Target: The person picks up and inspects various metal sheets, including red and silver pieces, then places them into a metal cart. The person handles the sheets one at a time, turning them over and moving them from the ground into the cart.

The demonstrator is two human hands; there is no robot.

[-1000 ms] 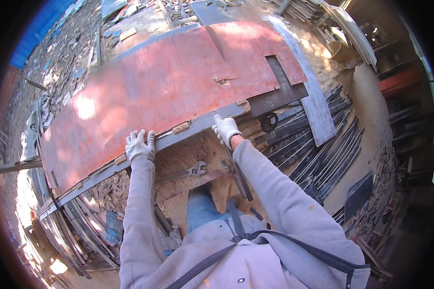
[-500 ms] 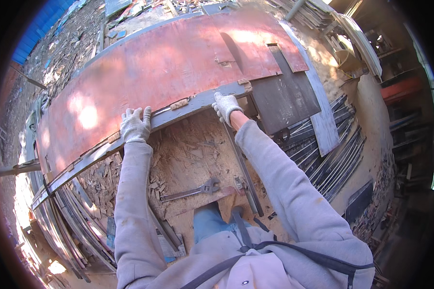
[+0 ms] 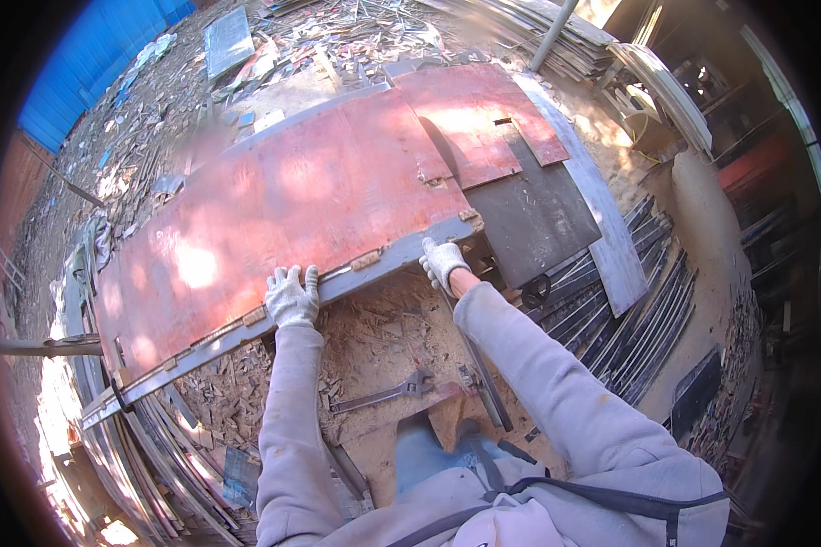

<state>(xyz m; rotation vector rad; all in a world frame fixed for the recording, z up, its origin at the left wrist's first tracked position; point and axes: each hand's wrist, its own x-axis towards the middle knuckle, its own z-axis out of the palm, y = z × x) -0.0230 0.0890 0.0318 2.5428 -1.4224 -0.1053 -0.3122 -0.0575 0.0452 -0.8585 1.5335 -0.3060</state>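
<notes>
A large red panel (image 3: 283, 191) lies before me, with a grey rail (image 3: 397, 251) along its front edge. My left hand (image 3: 292, 297), in a pale knit glove, rests at this edge with its fingers spread over the panel. Farther right, my right hand (image 3: 442, 261), gloved alike, is closed round the rail near its right end; its fingertips are partly hidden. Bits of wood (image 3: 366, 260) stick to the rail. On the ground below, between my arms, lies an adjustable wrench (image 3: 385, 392).
Right of the panel lie a smaller red sheet (image 3: 474, 137), a dark board (image 3: 543, 214) and a pale plank (image 3: 625, 283). Thin dark strips (image 3: 625, 337) fan out nearby. Long wood strips (image 3: 146, 447) are stacked left. Scraps (image 3: 356, 46) litter the far ground; a blue wall (image 3: 100, 64) stands beyond.
The view has tilted up. The large red panel's front edge has come nearer to me relative to the dark board, and both hands have moved with it.
</notes>
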